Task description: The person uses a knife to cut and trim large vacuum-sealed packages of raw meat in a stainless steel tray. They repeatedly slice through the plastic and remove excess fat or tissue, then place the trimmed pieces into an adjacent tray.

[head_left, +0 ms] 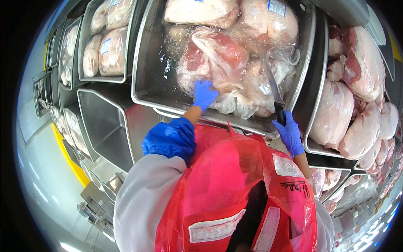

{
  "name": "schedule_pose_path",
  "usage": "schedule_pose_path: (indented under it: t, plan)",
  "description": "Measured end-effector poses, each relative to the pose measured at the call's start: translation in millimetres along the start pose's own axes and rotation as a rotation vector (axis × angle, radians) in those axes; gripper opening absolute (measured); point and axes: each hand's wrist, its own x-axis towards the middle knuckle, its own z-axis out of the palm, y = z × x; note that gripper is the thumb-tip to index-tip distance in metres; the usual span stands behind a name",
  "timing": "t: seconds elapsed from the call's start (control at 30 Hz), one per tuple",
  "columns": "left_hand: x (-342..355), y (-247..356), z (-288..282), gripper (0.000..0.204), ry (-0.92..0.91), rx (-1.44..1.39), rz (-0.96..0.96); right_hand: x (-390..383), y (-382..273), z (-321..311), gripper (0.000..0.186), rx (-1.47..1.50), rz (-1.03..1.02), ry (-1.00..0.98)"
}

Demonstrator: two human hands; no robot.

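My left hand [203,95], in a blue glove, has its fingers curled on a torn plastic bag around a red cut of meat [218,52] in the middle steel tub [140,80]. My right hand [287,130], also blue-gloved, grips a long knife [273,88] by its black handle at the tub's right front rim. The blade points away from me over loose wet plastic [235,103]. Bagged pale cuts [201,10] with labels lie at the back of the tub, in shallow water.
Tubs of bagged meat [113,54] stand at the left, beside a bare steel tub [100,122]. At the right, tubs hold large unwrapped pale cuts [329,113]. A yellow strip [69,151] and pale floor [37,176] lie at the far left.
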Motion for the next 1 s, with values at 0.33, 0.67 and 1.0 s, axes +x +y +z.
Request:
schedule_pose_path:
  t: [0.33, 0.67, 1.0]
  plan:
    - [-42, -9, 11, 0.011, 0.195, -0.891, -0.09, 20, -55, -13, 0.039, -0.158, -0.028, -0.191]
    - [-77, 21, -75, 0.021, 0.191, -1.281, -0.336, 39, -83, -31, 0.049, -0.414, -0.235, -0.461]
    - [-56, -8, -27, 0.01, 0.2, -1.273, -0.321, 52, -74, -7, 0.046, -0.33, -0.313, -0.403]
